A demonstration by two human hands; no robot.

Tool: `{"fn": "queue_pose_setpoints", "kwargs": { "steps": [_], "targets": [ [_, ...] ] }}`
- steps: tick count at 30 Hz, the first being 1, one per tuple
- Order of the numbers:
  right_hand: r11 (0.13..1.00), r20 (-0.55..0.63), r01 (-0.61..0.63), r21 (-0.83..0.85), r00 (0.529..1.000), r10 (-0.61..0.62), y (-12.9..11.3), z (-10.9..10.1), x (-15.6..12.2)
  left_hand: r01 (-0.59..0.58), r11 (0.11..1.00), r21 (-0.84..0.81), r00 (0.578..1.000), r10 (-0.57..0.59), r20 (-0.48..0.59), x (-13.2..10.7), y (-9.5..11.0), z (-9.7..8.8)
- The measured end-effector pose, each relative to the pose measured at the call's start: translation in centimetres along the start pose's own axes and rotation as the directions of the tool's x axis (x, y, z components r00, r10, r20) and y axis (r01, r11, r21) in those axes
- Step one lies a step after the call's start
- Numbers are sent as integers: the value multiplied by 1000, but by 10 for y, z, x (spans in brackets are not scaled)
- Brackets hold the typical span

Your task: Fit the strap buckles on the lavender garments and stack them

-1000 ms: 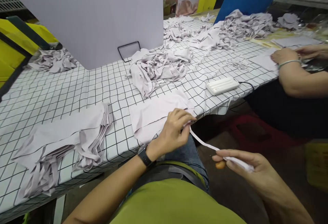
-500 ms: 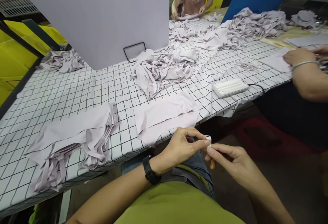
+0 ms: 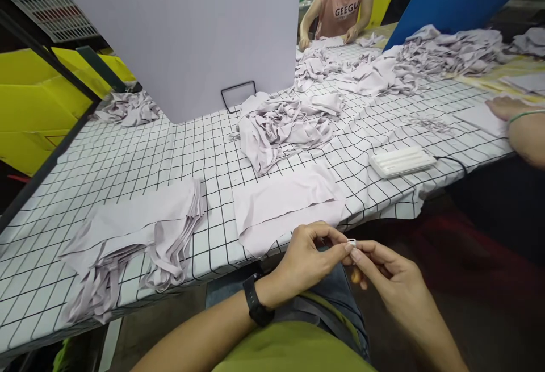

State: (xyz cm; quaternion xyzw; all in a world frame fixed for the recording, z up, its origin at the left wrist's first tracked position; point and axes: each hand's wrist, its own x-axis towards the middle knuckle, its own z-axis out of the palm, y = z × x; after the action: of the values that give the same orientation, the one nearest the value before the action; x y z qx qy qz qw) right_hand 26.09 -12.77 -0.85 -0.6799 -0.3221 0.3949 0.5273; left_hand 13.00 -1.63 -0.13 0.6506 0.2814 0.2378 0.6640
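Observation:
A small white loop-shaped piece (image 3: 351, 242) is held over the table's front edge, too small to name exactly. Thumb and forefinger of my left hand (image 3: 305, 255) pinch it from the left. From the other side, my right hand (image 3: 394, 274) pinches it too, and the fingertips of both hands nearly meet. Just beyond them a flat, folded pale pink cloth piece (image 3: 289, 204) lies on the table. To its left, a layered stack of similar cloth pieces (image 3: 140, 216) has straps hanging over the edge.
A crumpled cloth heap (image 3: 285, 125) lies mid-table before a large grey panel (image 3: 183, 37). At right are a white corded device (image 3: 402, 162), scattered small bits (image 3: 432, 124) and a co-worker's hand (image 3: 508, 108). Another person (image 3: 340, 8) handles cloth beyond, left of a blue panel (image 3: 455, 3).
The white piece now shows as an open loop, with my fingertips closer together around it. The view has shifted slightly, and the co-worker's hand at right now lies flatter on the cloth.

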Motion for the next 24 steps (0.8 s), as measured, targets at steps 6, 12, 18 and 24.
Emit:
{"fn": "queue_pose_setpoints", "kwargs": {
  "steps": [6, 12, 18, 24],
  "targets": [
    [981, -114, -147, 128, 980, 162, -1, 6, 12, -271, 701, 660, 952, 296, 77, 27, -8, -30],
    [907, -158, -245, 342, 937, 312, -8, 4, 29, -238, 269, 933, 971, 77, 226, 68, -11, -44],
    [881, -183, -278, 383, 912, 368, -12, -4, 35, -262, 335, 905, 963, 160, 219, 79, -20, -48],
    [893, -145, -261, 367, 932, 332, -9, 11, 47, -312, 520, 795, 934, 321, 156, 77, -29, -50]
  ]
}}
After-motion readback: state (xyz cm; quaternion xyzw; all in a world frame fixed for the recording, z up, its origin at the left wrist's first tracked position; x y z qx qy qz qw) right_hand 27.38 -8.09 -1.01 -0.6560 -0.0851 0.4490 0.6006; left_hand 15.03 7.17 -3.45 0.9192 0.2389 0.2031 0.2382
